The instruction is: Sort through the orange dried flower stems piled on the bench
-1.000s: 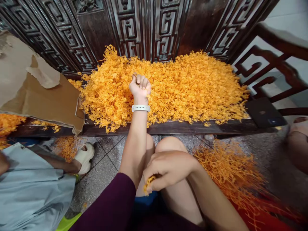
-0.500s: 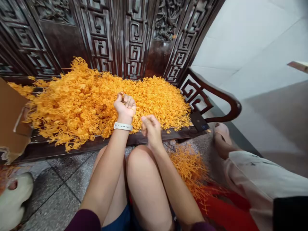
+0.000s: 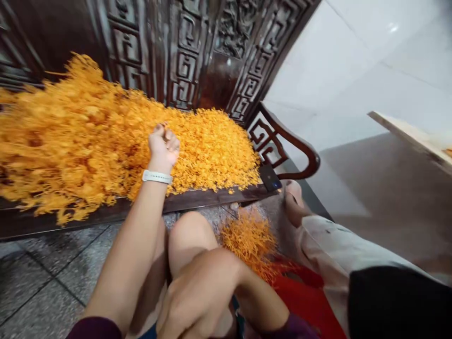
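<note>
1. Curling its fingers inward in the head view, the person's left hand is raised in front of the middle of the orange pile, palm side up; the thumb is drawn close to the forefinger, and a tiny bit shows at the fingertips, too blurred to tell whether it is gripped; a pale wristband circles the wrist below.
2. The right hand is low over the lap, well apart from the left, its back toward the camera and its fingers bent downward; the lower picture edge cuts it off, so I cannot tell whether it holds anything; a bare knee shows just beyond it.
3. The orange pile lies along the dark wooden surface, against a carved backrest; it rises higher and looks stringier at the left, lower and more even toward the right.
4. A dark phone lies at the right end of the surface, beside the curved armrest.
5. On the floor, below that end, a bunch of thin orange stalks lies beside and partly over a red item; another person's leg, in pale trousers, reaches in from the right.
</note>
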`<action>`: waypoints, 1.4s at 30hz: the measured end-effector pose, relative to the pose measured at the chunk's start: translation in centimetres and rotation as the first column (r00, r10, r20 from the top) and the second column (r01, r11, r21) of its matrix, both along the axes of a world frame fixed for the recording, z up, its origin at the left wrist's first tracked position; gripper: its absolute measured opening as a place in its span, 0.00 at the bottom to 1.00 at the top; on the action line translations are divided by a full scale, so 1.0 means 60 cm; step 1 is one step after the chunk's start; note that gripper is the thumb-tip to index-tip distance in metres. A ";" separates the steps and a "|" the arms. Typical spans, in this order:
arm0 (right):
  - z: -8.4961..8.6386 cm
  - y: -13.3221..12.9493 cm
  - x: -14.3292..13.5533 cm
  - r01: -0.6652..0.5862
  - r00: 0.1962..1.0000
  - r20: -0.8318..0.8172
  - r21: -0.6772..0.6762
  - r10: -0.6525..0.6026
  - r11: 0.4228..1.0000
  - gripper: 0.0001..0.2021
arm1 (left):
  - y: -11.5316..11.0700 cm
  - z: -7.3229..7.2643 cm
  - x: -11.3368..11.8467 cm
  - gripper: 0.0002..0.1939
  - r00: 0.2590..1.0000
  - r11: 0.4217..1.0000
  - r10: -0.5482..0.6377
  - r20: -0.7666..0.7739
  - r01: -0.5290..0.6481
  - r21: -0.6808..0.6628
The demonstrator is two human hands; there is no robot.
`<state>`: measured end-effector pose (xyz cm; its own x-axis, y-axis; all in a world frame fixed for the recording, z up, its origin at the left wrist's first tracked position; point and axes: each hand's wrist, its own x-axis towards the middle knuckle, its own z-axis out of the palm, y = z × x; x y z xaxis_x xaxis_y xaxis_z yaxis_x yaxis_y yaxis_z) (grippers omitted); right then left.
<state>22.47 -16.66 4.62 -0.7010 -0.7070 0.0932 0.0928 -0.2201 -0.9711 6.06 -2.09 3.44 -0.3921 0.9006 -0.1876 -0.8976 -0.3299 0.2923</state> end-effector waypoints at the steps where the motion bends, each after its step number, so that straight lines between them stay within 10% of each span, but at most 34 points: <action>1: 0.012 0.008 0.001 0.173 0.983 -0.051 -0.060 -0.176 0.983 0.07 | -0.001 0.000 -0.002 0.17 0.999 1.000 -0.022 -0.032 0.022 0.002; 3: 0.037 0.038 0.004 0.605 0.766 -0.053 -0.276 -0.641 0.747 0.12 | -0.005 -0.001 -0.001 0.15 0.992 0.999 -0.037 -0.124 0.040 0.018; 6: 0.062 0.080 0.000 0.857 0.366 0.176 -0.447 -0.914 0.257 0.19 | -0.010 -0.003 0.007 0.10 0.933 0.998 -0.049 -0.355 0.063 0.029; 9: 0.057 0.087 -0.013 0.939 0.081 0.432 -0.335 -0.898 -0.076 0.16 | -0.013 -0.005 0.012 0.07 0.798 0.992 -0.094 -0.595 0.128 0.016; 11: 0.045 0.084 -0.021 0.960 -0.106 0.411 -0.194 -0.905 -0.200 0.10 | -0.015 -0.006 0.009 0.09 0.700 0.984 -0.114 -0.705 0.179 0.018; 15: 0.030 0.111 -0.021 0.834 -0.552 -0.106 -0.046 -0.827 -0.550 0.08 | -0.020 -0.008 0.000 0.14 0.488 0.955 -0.117 -0.865 0.295 0.037; 17: 0.028 0.144 -0.012 0.730 -0.627 -0.442 -0.047 -0.641 -0.681 0.15 | -0.020 -0.011 -0.001 0.15 0.351 0.928 -0.092 -0.932 0.369 0.047; 22: 0.003 0.215 0.006 0.707 -0.469 -0.738 0.015 -0.484 -0.707 0.12 | -0.009 -0.028 0.006 0.15 0.070 0.892 0.005 -0.998 0.451 0.036; 25: -0.028 0.224 0.004 0.702 -0.598 -0.572 -0.037 -0.562 -0.711 0.09 | -0.004 -0.033 0.007 0.12 0.000 0.899 -0.012 -1.000 0.438 -0.011; 28: -0.052 0.217 -0.001 0.674 -0.732 -0.225 -0.101 -0.643 -0.732 0.11 | -0.004 -0.029 0.005 0.09 0.119 0.922 -0.086 -0.989 0.386 -0.033; 32: -0.065 0.205 -0.010 0.738 -0.645 0.143 -0.142 -0.751 -0.660 0.15 | -0.005 -0.023 0.012 0.23 0.327 0.881 -0.272 -0.905 0.464 -0.098; 42: -0.072 0.196 -0.027 0.762 -0.603 0.211 -0.131 -0.769 -0.634 0.13 | -0.002 -0.020 0.038 0.27 0.523 0.943 -0.208 -0.827 0.330 -0.029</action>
